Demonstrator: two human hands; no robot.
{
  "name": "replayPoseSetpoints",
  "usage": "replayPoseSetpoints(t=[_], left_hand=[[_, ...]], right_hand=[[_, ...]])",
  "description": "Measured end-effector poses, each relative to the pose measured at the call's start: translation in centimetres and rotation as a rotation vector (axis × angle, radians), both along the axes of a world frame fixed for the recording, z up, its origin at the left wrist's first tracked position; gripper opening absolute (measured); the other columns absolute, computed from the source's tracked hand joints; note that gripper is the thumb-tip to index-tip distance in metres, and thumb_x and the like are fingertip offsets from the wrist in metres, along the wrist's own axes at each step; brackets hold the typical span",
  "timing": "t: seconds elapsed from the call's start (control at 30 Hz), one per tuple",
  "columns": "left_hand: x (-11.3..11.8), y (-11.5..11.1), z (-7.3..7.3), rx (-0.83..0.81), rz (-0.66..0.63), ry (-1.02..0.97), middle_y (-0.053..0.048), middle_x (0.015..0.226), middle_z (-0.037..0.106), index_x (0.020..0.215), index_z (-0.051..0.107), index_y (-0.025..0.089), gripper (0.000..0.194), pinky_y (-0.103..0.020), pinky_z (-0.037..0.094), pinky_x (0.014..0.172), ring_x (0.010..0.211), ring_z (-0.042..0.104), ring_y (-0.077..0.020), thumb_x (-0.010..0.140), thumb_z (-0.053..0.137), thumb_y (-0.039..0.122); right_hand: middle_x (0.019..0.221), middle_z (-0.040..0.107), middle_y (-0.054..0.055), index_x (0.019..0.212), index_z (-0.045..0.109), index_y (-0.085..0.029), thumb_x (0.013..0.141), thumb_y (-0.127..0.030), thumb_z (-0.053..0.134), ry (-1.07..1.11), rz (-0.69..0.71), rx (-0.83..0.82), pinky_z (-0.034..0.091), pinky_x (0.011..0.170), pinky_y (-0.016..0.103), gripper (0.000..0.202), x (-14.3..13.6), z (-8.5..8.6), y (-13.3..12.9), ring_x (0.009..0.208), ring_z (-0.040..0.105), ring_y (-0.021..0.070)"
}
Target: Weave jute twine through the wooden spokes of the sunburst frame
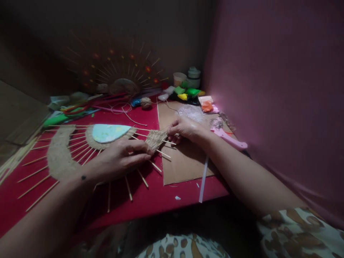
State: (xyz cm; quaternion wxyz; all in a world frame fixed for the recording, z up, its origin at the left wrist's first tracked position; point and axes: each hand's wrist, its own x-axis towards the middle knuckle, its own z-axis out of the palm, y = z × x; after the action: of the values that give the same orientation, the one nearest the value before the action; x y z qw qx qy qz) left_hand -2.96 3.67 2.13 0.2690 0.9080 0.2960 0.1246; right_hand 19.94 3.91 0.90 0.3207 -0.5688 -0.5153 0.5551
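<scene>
A half-round craft piece of wooden sticks lies on the red table. At its centre is a light blue patterned half disc (110, 133), and a tan curved band (60, 154) crosses the sticks on the left. Twine woven over the sticks forms a patch (156, 139) at the right end. My left hand (131, 154) pinches the lower left edge of this patch between thumb and fingers. At its upper right edge my right hand (180, 129) is closed, its fingertips pinching the twine. Several stick tips stick out past the patch, over brown cardboard.
The cardboard (182, 165) lies right of centre on the red table (145, 204). A pink glue gun (228, 138) and a glue stick (203, 181) are on the right. Behind are a twine ball (146, 103), coloured clay packets (192, 92), cups (179, 79) and another stick fan (123, 84).
</scene>
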Motion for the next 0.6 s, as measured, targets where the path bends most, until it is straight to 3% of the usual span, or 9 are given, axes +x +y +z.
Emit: replayPoseSetpoints(t=[0.1, 0.23, 0.47, 0.6], left_hand=[[0.0, -0.1, 0.0, -0.111, -0.023, 0.067, -0.001, 0.084, 0.068, 0.092, 0.068, 0.021, 0.024, -0.024, 0.047, 0.067, 0.076, 0.060, -0.0148, 0.089, 0.052, 0.038], [0.2, -0.2, 0.5, -0.134, -0.052, 0.033, -0.002, 0.087, 0.065, 0.085, 0.067, 0.019, 0.023, -0.025, 0.045, 0.073, 0.080, 0.059, -0.0147, 0.088, 0.053, 0.036], [0.2, -0.8, 0.7, -0.222, -0.061, 0.107, -0.002, 0.079, 0.062, 0.082, 0.065, 0.015, 0.025, -0.022, 0.043, 0.066, 0.073, 0.056, -0.0124, 0.087, 0.055, 0.037], [0.3, -1.1, 0.6, -0.211, -0.102, 0.128, -0.002, 0.082, 0.063, 0.084, 0.066, 0.016, 0.022, -0.021, 0.042, 0.068, 0.075, 0.057, -0.0116, 0.087, 0.053, 0.034]], right_hand=[[0.045, 0.056, 0.000, 0.054, 0.056, -0.014, 0.074, -0.003, 0.054, -0.132, 0.009, 0.033, 0.040, 0.037, 0.020, 0.023, -0.2, 0.2, -0.2, 0.036, 0.051, 0.0093], [0.046, 0.056, 0.000, 0.058, 0.060, -0.014, 0.075, -0.007, 0.053, -0.365, 0.037, 0.138, 0.033, 0.035, 0.019, 0.019, -0.3, 0.2, -0.6, 0.034, 0.047, 0.0077], [0.056, 0.063, 0.002, 0.073, 0.069, -0.011, 0.077, -0.012, 0.052, -0.492, 0.026, 0.286, 0.034, 0.041, 0.020, 0.017, 0.0, -0.4, -0.8, 0.037, 0.046, 0.0060], [0.062, 0.065, 0.004, 0.075, 0.071, -0.012, 0.077, -0.013, 0.054, -0.605, 0.022, 0.415, 0.039, 0.054, 0.023, 0.017, -0.1, -0.7, -0.9, 0.053, 0.054, 0.0100]])
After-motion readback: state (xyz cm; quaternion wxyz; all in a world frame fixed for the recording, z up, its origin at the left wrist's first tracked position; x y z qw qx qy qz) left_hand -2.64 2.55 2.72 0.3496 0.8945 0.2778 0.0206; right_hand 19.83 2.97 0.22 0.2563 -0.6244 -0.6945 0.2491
